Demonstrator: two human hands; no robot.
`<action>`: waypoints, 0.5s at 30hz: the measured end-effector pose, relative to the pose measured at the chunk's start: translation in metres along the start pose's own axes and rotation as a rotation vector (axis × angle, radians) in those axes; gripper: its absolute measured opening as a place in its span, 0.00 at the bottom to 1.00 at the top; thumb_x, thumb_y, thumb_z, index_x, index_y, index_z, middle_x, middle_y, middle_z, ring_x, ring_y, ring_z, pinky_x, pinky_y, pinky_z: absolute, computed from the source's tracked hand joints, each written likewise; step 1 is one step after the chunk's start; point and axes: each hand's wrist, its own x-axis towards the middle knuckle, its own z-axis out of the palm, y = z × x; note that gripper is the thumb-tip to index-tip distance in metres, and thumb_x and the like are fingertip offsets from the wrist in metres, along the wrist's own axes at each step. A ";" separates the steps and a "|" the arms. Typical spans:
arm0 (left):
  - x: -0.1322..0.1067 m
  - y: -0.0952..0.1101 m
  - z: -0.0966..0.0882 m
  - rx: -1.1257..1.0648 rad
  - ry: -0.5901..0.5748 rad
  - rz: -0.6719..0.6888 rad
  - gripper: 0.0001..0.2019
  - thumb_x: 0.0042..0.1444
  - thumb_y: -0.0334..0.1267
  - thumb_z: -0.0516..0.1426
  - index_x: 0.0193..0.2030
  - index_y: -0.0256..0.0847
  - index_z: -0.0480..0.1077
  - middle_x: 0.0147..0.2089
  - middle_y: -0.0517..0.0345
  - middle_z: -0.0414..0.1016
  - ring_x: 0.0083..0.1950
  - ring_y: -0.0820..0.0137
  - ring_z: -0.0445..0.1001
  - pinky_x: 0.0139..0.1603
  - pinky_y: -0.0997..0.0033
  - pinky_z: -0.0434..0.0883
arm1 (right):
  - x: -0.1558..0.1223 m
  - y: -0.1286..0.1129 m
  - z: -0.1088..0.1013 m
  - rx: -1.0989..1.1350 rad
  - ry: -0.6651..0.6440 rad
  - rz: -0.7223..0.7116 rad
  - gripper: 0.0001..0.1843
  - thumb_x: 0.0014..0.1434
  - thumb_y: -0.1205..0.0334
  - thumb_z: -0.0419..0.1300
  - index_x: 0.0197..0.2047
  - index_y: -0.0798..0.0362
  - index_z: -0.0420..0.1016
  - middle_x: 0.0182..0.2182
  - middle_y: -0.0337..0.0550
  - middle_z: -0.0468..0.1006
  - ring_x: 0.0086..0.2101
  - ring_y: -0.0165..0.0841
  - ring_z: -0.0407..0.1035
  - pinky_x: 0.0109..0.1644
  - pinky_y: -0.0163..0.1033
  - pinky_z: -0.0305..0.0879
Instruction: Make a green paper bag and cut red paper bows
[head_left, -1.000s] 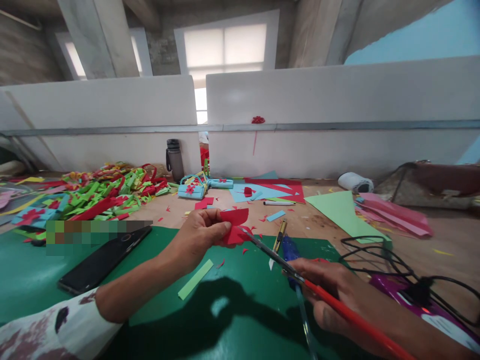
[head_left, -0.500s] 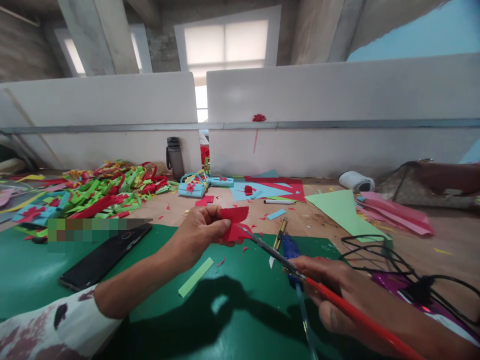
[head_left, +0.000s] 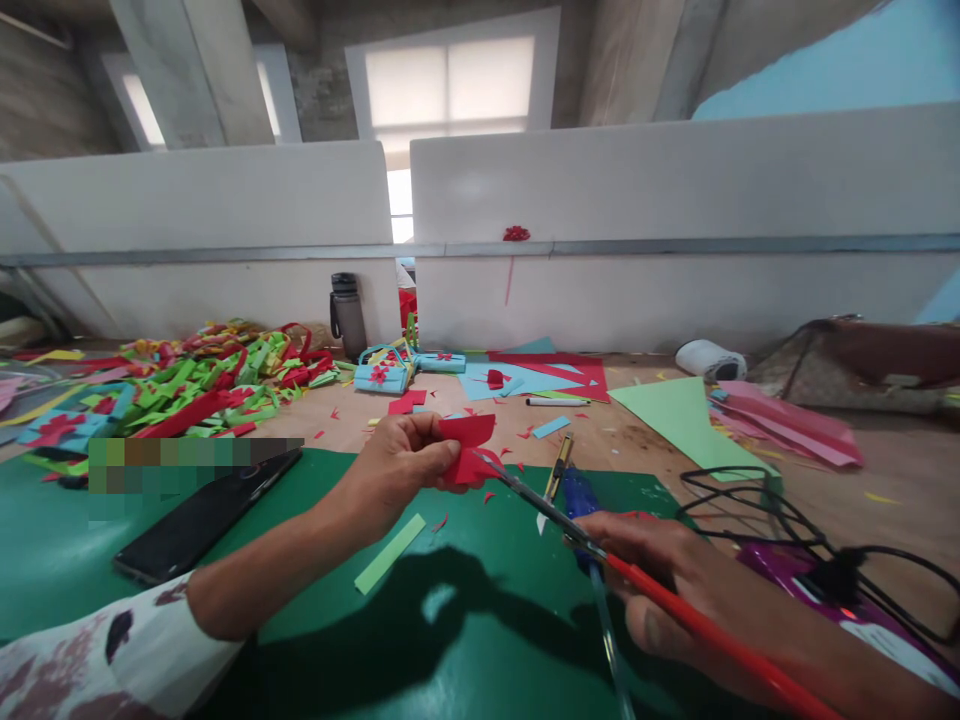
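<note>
A folded piece of red paper (head_left: 469,435) is pinched between the thumb and fingers of my left hand (head_left: 397,455). My right hand (head_left: 667,570) grips scissors (head_left: 547,508) with red handles, their blade tips touching the paper's lower right part. Under the hands is a green cutting mat (head_left: 330,620), where a light green paper strip (head_left: 390,554) and small red scraps lie. Just beyond the scissors rest a yellow utility knife (head_left: 558,470) with its blade out and a blue-handled tool (head_left: 581,495), partly hidden by my right hand.
A black phone (head_left: 210,515) lies at the left, before a heap of green and red paper strips (head_left: 255,370). Behind stand a grey bottle (head_left: 347,315) and small blue paper bags (head_left: 381,376). Black cables (head_left: 750,510) loop at the right, near green paper (head_left: 675,420) and a brown handbag (head_left: 862,365).
The hands, red paper and scissors hold nearly the same position. My right thumb has shifted slightly to the left, and the whole view has moved a little.
</note>
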 end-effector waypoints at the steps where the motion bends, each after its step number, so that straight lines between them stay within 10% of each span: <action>1: 0.000 0.000 0.000 -0.001 -0.002 -0.002 0.06 0.46 0.33 0.60 0.31 0.32 0.70 0.24 0.59 0.75 0.24 0.77 0.73 0.30 0.76 0.71 | 0.000 -0.001 0.000 0.003 -0.001 0.007 0.22 0.51 0.50 0.56 0.47 0.51 0.69 0.31 0.43 0.73 0.28 0.34 0.62 0.28 0.35 0.57; 15: -0.001 0.002 0.001 0.002 0.003 -0.014 0.06 0.45 0.32 0.60 0.31 0.32 0.69 0.25 0.59 0.75 0.24 0.76 0.73 0.30 0.76 0.71 | -0.001 -0.006 0.001 -0.002 0.057 0.021 0.12 0.49 0.55 0.59 0.38 0.48 0.73 0.26 0.38 0.69 0.26 0.30 0.58 0.24 0.31 0.53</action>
